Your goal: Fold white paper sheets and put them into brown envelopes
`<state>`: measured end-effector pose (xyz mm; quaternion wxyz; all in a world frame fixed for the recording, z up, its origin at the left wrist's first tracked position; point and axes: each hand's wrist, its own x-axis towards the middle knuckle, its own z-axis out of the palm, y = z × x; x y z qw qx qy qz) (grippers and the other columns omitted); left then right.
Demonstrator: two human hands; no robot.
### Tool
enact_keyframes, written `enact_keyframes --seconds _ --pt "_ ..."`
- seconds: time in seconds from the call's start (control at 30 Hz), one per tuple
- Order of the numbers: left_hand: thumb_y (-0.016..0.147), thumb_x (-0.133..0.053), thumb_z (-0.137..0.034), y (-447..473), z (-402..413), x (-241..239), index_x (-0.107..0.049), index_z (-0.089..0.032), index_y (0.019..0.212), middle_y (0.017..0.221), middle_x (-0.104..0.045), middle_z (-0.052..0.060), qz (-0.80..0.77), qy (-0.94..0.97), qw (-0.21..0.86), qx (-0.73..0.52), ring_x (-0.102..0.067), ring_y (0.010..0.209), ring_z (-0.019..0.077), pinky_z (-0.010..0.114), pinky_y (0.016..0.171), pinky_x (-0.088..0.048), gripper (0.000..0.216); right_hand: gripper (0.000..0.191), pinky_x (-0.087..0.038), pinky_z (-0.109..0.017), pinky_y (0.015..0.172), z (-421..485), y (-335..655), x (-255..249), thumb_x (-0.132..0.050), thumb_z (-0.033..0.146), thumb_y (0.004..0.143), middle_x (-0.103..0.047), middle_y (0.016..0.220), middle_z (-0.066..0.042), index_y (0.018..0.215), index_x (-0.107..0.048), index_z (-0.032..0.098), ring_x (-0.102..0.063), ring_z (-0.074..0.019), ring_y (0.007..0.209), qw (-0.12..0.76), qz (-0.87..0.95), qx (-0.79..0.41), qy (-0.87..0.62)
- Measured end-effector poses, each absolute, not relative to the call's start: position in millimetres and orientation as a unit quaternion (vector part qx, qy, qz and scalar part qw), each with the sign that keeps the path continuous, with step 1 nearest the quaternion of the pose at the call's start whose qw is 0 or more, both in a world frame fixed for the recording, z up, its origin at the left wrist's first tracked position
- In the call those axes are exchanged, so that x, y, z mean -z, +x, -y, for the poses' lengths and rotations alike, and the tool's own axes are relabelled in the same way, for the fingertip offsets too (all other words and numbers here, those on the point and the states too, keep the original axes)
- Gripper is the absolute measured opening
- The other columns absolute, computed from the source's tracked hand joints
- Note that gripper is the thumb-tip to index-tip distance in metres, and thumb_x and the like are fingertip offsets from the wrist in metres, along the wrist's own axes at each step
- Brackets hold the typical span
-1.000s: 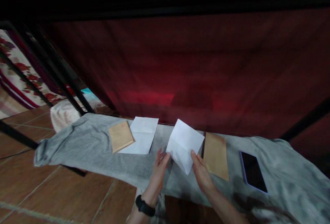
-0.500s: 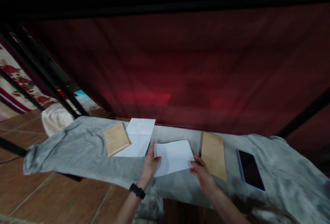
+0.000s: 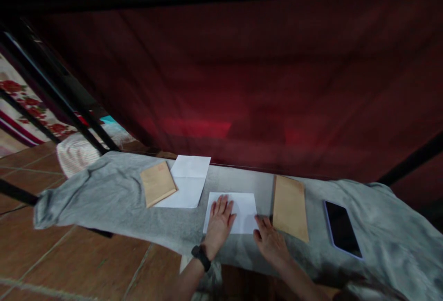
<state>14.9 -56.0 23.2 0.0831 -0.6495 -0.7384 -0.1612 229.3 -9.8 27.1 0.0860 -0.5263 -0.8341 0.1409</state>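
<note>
A folded white sheet of paper [image 3: 244, 208] lies flat on the grey cloth [image 3: 117, 208] in front of me. My left hand [image 3: 220, 220], with a black band at its wrist, rests on the sheet's left half, fingers stretched out and holding nothing. At the sheet's right edge is my right hand [image 3: 270, 240], its fingers extended and the fingertips touching the paper's edge or just beside it. Close to the right of that hand lies a brown envelope [image 3: 290, 208].
On the left, a second brown envelope [image 3: 157, 184] overlaps a creased white sheet [image 3: 190, 176]. A phone [image 3: 342, 228] with a purple edge lies on the right. Behind the cloth hangs a dark red curtain [image 3: 221, 84]. Black metal bars [image 3: 74, 111] stand at the left, above floor tiles [image 3: 97, 264].
The paper was lifted between both hands and now lies flat. My left hand has moved from its left edge onto its surface. My right hand has let go and lowered slightly.
</note>
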Motion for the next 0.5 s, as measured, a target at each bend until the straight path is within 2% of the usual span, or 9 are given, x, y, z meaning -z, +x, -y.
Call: enact_keyframes --seconds 0.07,0.17,0.3,0.5 --pt "0.099 -0.041 -0.035 24 54 -17 -0.047 -0.023 0.145 0.154 -0.045 0.01 0.728 -0.666 0.082 0.137 -0.038 0.144 0.0283 0.054 0.115 -0.035 0.047 0.043 -0.054 -0.035 0.086 9 232 -32 -0.044 0.025 0.094 -0.059 0.137 -0.012 0.134 -0.059 0.023 -0.068 -0.0257 0.106 0.068 0.848 -0.103 -0.516" --pt "0.1 -0.038 -0.035 28 53 -14 -0.043 -0.023 0.147 0.155 -0.043 0.007 0.731 -0.664 0.091 0.126 -0.035 0.145 0.0266 0.054 0.118 -0.031 0.049 0.042 -0.049 -0.038 0.101 2 226 -39 -0.038 0.031 0.099 -0.061 0.136 -0.011 0.133 -0.061 0.021 -0.062 -0.0246 0.119 0.102 0.878 -0.093 -0.458" --pt "0.1 -0.036 -0.034 26 55 -16 -0.042 -0.022 0.148 0.155 -0.043 0.005 0.727 -0.673 0.077 0.116 -0.033 0.146 0.027 0.054 0.119 -0.029 0.049 0.048 -0.038 -0.039 0.115 -10 192 -42 -0.028 0.036 0.104 -0.052 0.148 -0.007 0.139 -0.056 0.018 -0.047 -0.0204 0.136 0.165 0.903 -0.133 -0.375" --pt "0.098 -0.035 -0.024 26 56 -18 -0.042 -0.018 0.148 0.154 -0.045 0.007 0.722 -0.681 0.04 0.113 -0.031 0.147 0.0251 0.054 0.12 -0.028 0.051 0.049 -0.027 -0.043 0.121 -19 144 -21 -0.023 0.033 0.106 -0.04 0.156 -0.006 0.146 -0.047 0.019 -0.036 -0.0202 0.144 0.157 0.91 -0.111 -0.367"
